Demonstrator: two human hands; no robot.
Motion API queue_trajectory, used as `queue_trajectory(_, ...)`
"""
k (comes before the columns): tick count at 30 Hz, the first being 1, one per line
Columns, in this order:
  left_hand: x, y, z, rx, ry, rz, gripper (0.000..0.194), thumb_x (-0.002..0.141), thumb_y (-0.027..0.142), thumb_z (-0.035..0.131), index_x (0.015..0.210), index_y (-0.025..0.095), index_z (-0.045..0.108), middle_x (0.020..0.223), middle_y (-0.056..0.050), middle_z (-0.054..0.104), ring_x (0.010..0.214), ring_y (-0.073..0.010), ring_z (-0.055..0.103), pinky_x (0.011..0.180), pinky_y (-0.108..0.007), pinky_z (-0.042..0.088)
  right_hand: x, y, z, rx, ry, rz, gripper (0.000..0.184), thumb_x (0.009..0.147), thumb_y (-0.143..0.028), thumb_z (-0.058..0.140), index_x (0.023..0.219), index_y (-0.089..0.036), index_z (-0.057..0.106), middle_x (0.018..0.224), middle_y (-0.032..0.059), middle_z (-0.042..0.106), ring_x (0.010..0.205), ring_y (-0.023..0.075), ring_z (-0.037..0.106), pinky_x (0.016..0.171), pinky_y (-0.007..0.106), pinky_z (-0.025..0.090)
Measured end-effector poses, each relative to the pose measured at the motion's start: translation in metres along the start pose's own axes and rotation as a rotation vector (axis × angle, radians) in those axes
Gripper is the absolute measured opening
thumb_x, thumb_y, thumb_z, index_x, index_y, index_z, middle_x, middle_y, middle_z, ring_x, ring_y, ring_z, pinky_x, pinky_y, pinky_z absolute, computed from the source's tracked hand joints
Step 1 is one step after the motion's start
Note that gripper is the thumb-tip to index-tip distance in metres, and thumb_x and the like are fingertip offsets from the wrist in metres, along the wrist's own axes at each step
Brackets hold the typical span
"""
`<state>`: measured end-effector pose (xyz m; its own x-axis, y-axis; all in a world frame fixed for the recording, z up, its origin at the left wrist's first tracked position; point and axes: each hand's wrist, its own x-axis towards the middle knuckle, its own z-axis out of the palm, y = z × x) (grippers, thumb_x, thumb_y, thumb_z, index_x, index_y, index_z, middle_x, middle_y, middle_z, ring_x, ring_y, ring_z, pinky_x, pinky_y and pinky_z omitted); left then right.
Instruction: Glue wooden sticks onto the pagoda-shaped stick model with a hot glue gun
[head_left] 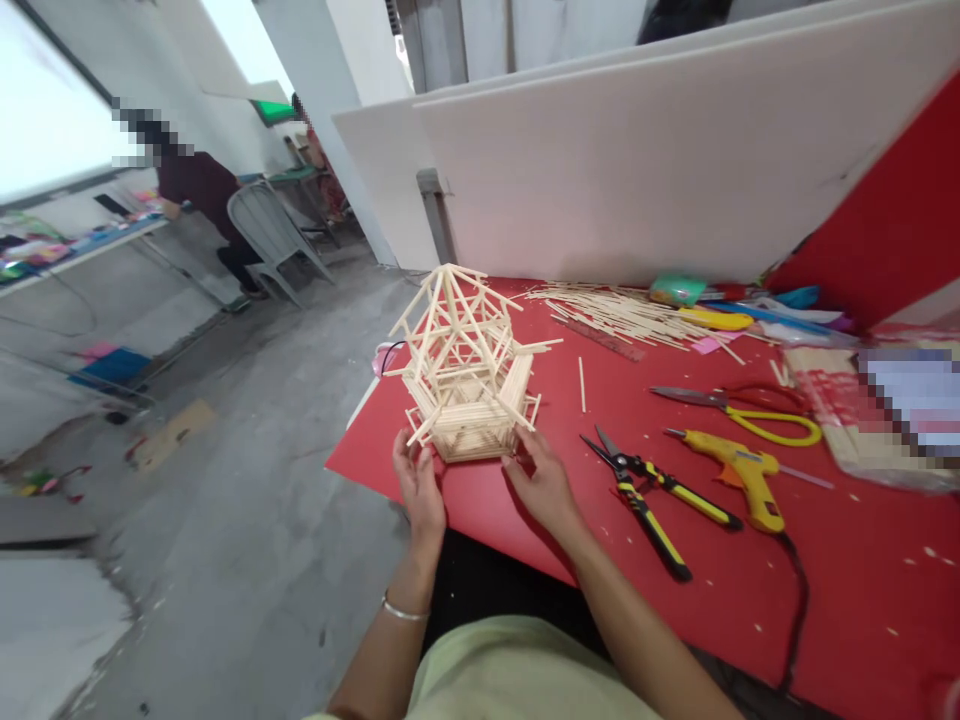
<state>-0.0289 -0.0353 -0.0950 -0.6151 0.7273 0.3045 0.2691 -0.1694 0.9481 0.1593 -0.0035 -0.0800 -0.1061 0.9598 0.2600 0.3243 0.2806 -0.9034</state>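
A pagoda-like model house (472, 415) built from thin wooden sticks stands upright on the red tabletop, close to its near-left edge. Its open stick roof rises to a point above a closed-in, many-sided base. My left hand (420, 487) grips the lower left corner of the base, with its fingers curled at the side. At the lower right corner, my right hand (541, 483) holds the base between thumb and fingers. Some fingertips are hidden behind the sticks. One loose stick (582, 385) lies to the right of the model.
Right of my hands lie black-yellow pliers (637, 490), scissors (739, 405) and a yellow glue gun (739, 470) with its cord. A stick pile (622, 315) and ruler (604, 340) lie farther back. White boards (600, 190) stand behind. A person (199, 195) sits far left.
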Motion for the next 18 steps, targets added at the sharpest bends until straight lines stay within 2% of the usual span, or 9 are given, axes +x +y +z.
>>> queue_trajectory(2, -0.008, 0.002, -0.002, -0.025, 0.011, -0.027, 0.047, 0.099, 0.039, 0.053, 0.144, 0.027, 0.045, 0.146, -0.012, 0.053, 0.135, -0.0223, 0.053, 0.106, -0.036, 0.051, -0.002, 0.000, 0.002, -0.005, 0.014, 0.001, 0.047, 0.090, -0.031, 0.059, 0.137, -0.022, 0.061, 0.132, 0.0133, 0.061, 0.118, 0.0252, 0.064, 0.097, 0.040, 0.057)
queue_trajectory(5, -0.012, 0.009, -0.003, 0.031, 0.001, -0.018, 0.048, 0.099, 0.039, 0.054, 0.144, 0.030, 0.045, 0.151, -0.011, 0.048, 0.139, -0.0225, 0.049, 0.108, -0.037, 0.050, -0.004, 0.003, 0.004, -0.021, 0.027, -0.006, 0.049, 0.090, -0.033, 0.060, 0.137, -0.021, 0.061, 0.134, 0.0141, 0.060, 0.124, 0.0269, 0.061, 0.104, 0.044, 0.053)
queue_trajectory(7, -0.011, 0.015, -0.004, 0.127, -0.004, 0.031, 0.046, 0.098, 0.039, 0.055, 0.142, 0.029, 0.049, 0.153, -0.010, 0.044, 0.142, -0.0237, 0.045, 0.112, -0.040, 0.046, -0.006, 0.005, 0.005, -0.026, 0.029, -0.006, 0.051, 0.090, -0.034, 0.060, 0.138, -0.020, 0.060, 0.136, 0.0151, 0.059, 0.128, 0.0282, 0.058, 0.107, 0.046, 0.051)
queue_trajectory(12, -0.011, 0.021, -0.003, 0.364, 0.002, 0.231, 0.038, 0.095, 0.038, 0.062, 0.131, 0.026, 0.063, 0.158, -0.011, 0.037, 0.150, -0.0282, 0.032, 0.124, -0.050, 0.028, -0.008, 0.010, 0.006, -0.027, 0.031, -0.048, 0.051, 0.091, -0.031, 0.059, 0.141, -0.021, 0.058, 0.140, 0.0147, 0.056, 0.132, 0.0267, 0.055, 0.111, 0.046, 0.047)
queue_trajectory(15, -0.011, 0.019, -0.002, 0.408, -0.002, 0.291, 0.034, 0.095, 0.039, 0.061, 0.123, 0.022, 0.068, 0.156, -0.013, 0.040, 0.149, -0.0303, 0.033, 0.123, -0.053, 0.028, -0.009, 0.010, 0.007, -0.052, 0.056, -0.070, 0.050, 0.091, -0.029, 0.059, 0.140, -0.023, 0.059, 0.149, 0.0136, 0.048, 0.139, 0.0268, 0.048, 0.115, 0.046, 0.044)
queue_trajectory(18, -0.009, 0.017, -0.003, 0.408, -0.023, 0.245, 0.037, 0.095, 0.041, 0.060, 0.125, 0.019, 0.067, 0.157, -0.015, 0.038, 0.149, -0.0316, 0.034, 0.122, -0.052, 0.030, -0.014, 0.005, 0.007, -0.093, 0.097, -0.059, 0.052, 0.090, -0.027, 0.059, 0.142, -0.025, 0.057, 0.154, 0.0125, 0.040, 0.144, 0.0273, 0.042, 0.116, 0.047, 0.043)
